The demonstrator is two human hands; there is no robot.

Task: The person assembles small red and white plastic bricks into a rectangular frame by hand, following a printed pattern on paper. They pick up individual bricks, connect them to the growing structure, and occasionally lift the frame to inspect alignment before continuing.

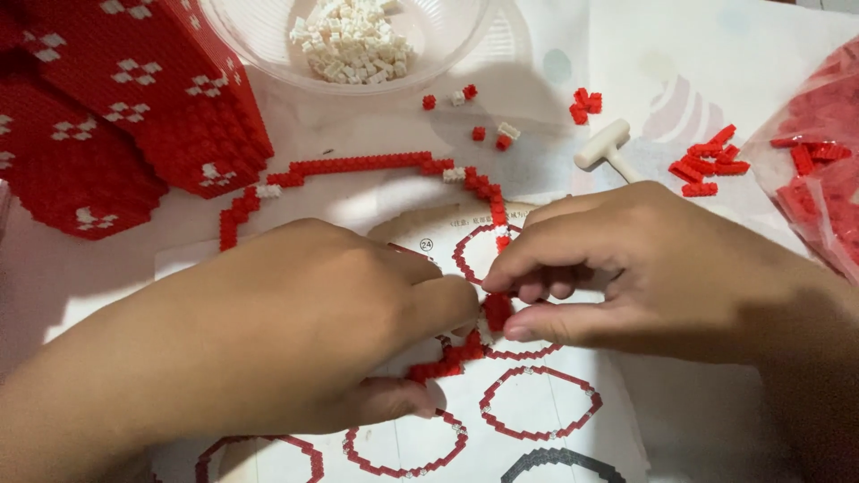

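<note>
Both hands work on a thin ring of small red bricks.

The brick ring (376, 165) arcs above the hands and runs down between them, where the right hand (644, 268) pinches it and the left hand (331, 322) closes on its lower end, over an instruction sheet (537, 411). Beyond lie a bowl (268, 36) of white bricks, a small white hammer (604, 148) and loose red bricks (707, 161).
</note>
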